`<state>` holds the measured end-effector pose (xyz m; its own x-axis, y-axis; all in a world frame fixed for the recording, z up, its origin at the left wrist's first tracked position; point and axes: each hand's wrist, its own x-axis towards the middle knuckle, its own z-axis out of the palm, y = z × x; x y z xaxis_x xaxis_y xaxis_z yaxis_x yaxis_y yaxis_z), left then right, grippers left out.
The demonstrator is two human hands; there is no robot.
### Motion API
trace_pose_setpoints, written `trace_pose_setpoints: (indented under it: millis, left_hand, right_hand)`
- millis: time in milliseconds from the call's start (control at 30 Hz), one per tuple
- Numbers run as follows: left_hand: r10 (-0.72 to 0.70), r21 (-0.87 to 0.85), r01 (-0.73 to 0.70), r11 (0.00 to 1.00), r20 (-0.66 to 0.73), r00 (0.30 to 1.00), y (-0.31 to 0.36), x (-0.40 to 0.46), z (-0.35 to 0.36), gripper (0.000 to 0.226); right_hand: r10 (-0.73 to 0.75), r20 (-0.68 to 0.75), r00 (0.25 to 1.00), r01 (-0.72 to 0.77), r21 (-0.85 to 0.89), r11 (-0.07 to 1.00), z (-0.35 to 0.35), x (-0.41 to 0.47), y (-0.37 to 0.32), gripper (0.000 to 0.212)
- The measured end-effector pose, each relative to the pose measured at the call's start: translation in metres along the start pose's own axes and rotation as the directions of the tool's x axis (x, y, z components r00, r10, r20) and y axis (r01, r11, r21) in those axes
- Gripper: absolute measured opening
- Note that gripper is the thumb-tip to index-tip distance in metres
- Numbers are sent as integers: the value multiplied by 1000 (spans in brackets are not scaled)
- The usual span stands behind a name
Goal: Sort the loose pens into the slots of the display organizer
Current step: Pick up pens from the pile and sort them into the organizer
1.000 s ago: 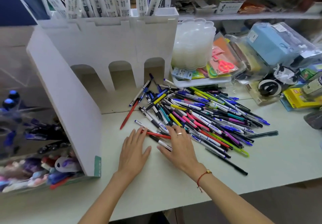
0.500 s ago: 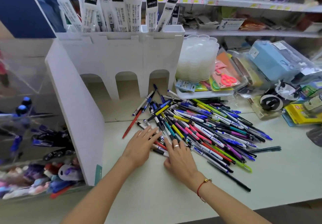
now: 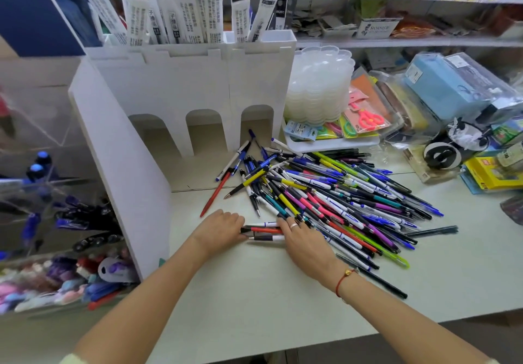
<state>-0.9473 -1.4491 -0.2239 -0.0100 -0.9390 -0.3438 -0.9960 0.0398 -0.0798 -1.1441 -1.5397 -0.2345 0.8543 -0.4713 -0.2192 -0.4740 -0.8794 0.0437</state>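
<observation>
From the head camera, the pile of loose pens [image 3: 334, 202] lies on the pale counter [image 3: 268, 293] just in front of the white display organizer [image 3: 181, 86], spreading away from its rightmost arched slot [image 3: 256, 126] toward the near right. All three arched slots look bare inside. A small bundle of pens [image 3: 264, 230], one red and two white among them, lies apart at the pile's near-left edge, in line with each other and well in front of the organizer. The left hand [image 3: 218, 229] has its fingers curled at the bundle's left ends, apparently gripping them, though the fingertips are hidden. The right hand [image 3: 301, 236] covers the bundle's right ends, fingers bent over the barrels and reaching into the pile's edge; whether it pinches or only presses, I cannot tell. These pens should handle as light, stiff and smooth, prone to roll and slip out of a loose grasp. Holding a few together around mid-barrel, tips aligned, seems the safest way to carry them to a slot.
</observation>
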Motion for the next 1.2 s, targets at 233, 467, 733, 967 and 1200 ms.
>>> trace_pose_setpoints:
  millis: [233,467,733,967,1200]
  left_hand:
    - [-198,-398,181,899,-2,980,0,-30,8,25]
    - [-350,-692,-2,-722,363,864,44,-62,-48,18]
    - [-626,-789,-220,-574,249,739,65,-134,-106,21]
    - [-766,-825,-286,-487,246,594,23,-205,-110,40]
    - [-765,-770,-409,-490,155,625,-23,-289,-98,43]
  right_hand:
    - [0,189,982,-96,500,861,-11,-8,27,61]
    - [-107,339,935,-349,820,-454,-87,-32,4,33]
    - [-233,232,944,-281,937,-208,-154,-51,-61,32]
    - [-483,302,822,-365,930,-40,-196,-47,-124,23]
    - [-671,314,672,-327,938,112,-224,-32,-187,32]
